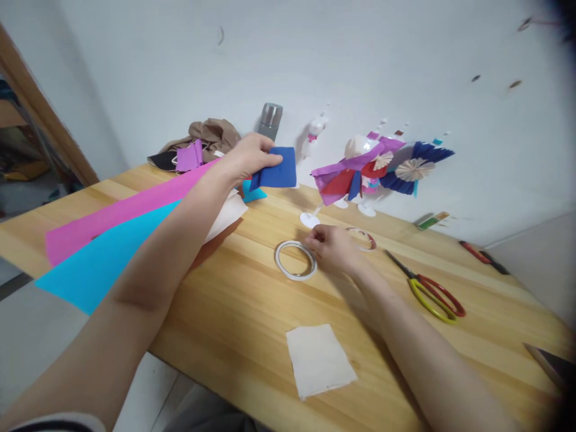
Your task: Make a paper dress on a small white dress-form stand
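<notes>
Above the far part of the table, my left hand (258, 157) is closed around a folded piece of dark blue paper (279, 168), thumb on top. My right hand (330, 245) is low over the table with its fingers curled together. Its fingertips overlap the far right edge of a white roll of tape (281, 264), which lies flat. Whether they grip the roll or something small is hidden. Closer to me lies a cream-coloured square of paper (320, 361). A second, clear roll of tape (369, 241) is just beyond my right wrist.
Scissors (434, 297) with red and yellow handles lie to the right. Pink (121, 207) and bright blue sheets (105, 252) extend over the left table edge. At the back stand paper-decorated balloons (360, 162) on white bases, a grey flask (270, 122) and brown cloth (216, 135).
</notes>
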{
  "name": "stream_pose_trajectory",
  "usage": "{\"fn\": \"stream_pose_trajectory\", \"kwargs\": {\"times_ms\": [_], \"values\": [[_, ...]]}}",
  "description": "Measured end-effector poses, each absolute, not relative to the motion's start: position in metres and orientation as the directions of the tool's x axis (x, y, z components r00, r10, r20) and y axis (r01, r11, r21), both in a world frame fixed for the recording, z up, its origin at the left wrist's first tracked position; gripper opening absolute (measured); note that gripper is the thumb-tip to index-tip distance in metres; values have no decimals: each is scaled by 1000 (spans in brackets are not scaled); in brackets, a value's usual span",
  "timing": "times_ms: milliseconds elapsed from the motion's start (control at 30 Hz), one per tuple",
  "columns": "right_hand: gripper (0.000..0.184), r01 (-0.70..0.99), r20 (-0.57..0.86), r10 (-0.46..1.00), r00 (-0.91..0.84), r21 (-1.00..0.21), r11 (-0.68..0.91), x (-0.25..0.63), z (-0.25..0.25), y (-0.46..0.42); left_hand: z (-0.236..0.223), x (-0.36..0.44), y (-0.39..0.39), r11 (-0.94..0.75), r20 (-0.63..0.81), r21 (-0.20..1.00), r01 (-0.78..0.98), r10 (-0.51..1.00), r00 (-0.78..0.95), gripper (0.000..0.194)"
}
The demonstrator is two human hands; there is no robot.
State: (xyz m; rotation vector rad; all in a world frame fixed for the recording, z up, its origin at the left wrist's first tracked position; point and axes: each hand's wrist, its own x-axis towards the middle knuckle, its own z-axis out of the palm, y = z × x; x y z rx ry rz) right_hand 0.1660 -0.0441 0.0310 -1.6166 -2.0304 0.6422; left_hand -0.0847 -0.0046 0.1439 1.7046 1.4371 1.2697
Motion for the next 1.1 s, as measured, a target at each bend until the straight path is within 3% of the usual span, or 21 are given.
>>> {"fn": "stream_pose_trajectory", "kwargs": {"times_ms": [133,233,433,567,667,733,900,1100], "values": [[21,802,80,973,-217,-554,224,163,29,-44,111,-63,7,-301,234,649,699,953,192,19],[25,814,75,968,-238,-529,241,164,27,-43,82,-51,13,-285,140,587,758,958,251,19],[28,823,20,961,-277,-511,248,170,29,-40,68,-34,-6,-353,114,504,788,932,344,12],[29,831,13,955,-295,-490,263,173,35,-40,69,-12,-30,-464,37,469,751,860,508,25],[26,828,3,951,-310,-491,272,178,41,-40,66,-1,-43,-564,-57,275,779,799,599,9],[26,815,-6,946,-325,-509,276,184,44,-38,65,0,-46,-591,-96,169,789,787,610,16],[34,730,-24,939,-344,-636,251,199,46,-30,75,-9,-37,-568,-45,151,809,814,580,17],[52,572,3,939,-343,-793,211,201,45,-28,74,-16,-19,-545,95,250,800,836,540,15]]}}
